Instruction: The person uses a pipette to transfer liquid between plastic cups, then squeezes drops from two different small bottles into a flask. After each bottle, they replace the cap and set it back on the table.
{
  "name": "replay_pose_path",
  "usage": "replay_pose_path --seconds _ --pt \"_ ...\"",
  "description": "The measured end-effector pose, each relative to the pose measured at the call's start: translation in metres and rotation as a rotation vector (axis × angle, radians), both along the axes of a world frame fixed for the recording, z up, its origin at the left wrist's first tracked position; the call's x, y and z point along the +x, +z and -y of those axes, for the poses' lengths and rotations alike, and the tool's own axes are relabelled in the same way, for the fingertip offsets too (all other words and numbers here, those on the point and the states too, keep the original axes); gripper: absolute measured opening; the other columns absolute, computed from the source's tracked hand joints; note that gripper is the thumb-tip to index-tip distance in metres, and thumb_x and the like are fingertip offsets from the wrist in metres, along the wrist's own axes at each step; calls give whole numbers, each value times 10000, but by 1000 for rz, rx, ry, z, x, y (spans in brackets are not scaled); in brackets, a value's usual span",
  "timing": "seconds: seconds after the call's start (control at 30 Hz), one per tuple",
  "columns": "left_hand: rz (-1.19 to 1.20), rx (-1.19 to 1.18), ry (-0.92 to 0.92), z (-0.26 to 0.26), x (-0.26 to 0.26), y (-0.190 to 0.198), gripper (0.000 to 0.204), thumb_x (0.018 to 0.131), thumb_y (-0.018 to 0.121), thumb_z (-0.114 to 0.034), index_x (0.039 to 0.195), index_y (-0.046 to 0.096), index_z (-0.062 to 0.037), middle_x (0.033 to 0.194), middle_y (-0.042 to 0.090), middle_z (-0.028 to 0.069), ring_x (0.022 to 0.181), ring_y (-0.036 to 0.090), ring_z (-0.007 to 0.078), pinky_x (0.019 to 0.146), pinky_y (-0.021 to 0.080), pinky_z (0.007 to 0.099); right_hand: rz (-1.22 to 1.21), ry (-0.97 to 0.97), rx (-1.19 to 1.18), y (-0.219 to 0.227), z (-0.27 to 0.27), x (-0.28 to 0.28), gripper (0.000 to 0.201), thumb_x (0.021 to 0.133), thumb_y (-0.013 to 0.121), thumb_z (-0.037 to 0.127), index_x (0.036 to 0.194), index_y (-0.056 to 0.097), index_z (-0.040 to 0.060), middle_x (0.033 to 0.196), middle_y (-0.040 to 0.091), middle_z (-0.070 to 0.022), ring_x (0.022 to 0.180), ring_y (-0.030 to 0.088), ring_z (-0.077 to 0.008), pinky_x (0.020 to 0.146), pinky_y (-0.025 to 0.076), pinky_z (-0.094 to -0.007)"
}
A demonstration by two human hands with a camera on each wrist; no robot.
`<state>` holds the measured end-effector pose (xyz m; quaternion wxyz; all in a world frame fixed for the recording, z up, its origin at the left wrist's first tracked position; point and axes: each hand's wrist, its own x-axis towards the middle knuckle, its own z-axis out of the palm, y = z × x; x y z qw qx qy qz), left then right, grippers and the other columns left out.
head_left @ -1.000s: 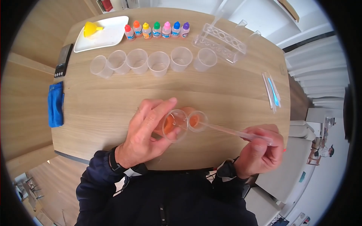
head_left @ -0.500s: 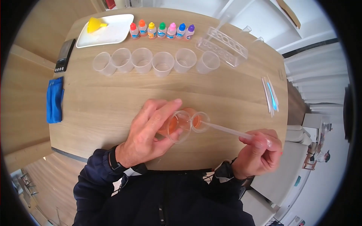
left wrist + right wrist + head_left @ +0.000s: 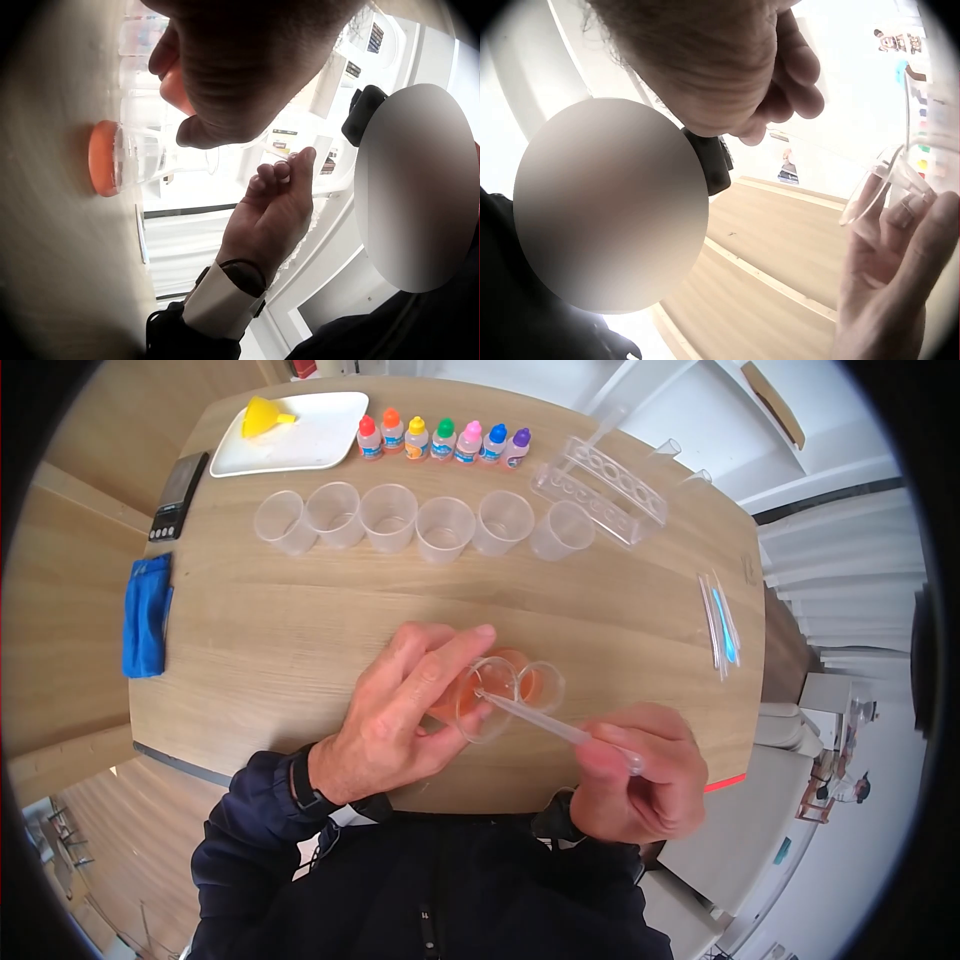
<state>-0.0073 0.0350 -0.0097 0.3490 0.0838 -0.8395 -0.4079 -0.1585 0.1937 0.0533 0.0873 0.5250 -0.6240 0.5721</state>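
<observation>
My left hand point(image 3: 390, 715) grips a clear plastic cup point(image 3: 487, 728) of orange liquid, tilted with its mouth toward me. Close beside it on the table stands a second clear cup point(image 3: 548, 682), with orange liquid point(image 3: 103, 159) at its bottom in the left wrist view. Between thumb and fingers, my right hand point(image 3: 645, 778) pinches a clear plastic dropper point(image 3: 540, 724) near its bulb. The dropper slants down to the left, its tip inside the mouth of the tilted cup.
Several empty clear cups point(image 3: 445, 530) stand in a row farther back. Behind them are small colour bottles point(image 3: 443, 442), a white tray point(image 3: 325, 445) with a yellow funnel point(image 3: 262, 418), and a test tube rack point(image 3: 600, 510). Thin sticks point(image 3: 722, 622) lie right; a blue cloth point(image 3: 148, 615) and black scale point(image 3: 178, 500) lie left.
My right hand has moved left, bringing the dropper tip out of the standing cup and over into the tilted one. The left hand keeps its grip on the tilted cup.
</observation>
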Motion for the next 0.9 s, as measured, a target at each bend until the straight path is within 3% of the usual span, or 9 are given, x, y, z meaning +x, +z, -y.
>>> replay_pose_path --seconds 0.4,0.9 --pt "20 9 -4 0 0 0 783 791 901 35 1521 624 -20 1232 654 176 1004 690 332 832 594 415 -52 -71 94 -4 6 3 362 765 1015 88 1015 752 99 780 775 -65 590 682 -186 519 452 -280" --pt "7 1 0 0 0 1 796 784 902 31 1527 618 -17 1220 661 180 1010 691 339 838 596 421 -5 -40 97 -16 3 -4 499 706 1061 263 1084 797 73 847 786 -69 678 728 -228 577 509 -303"
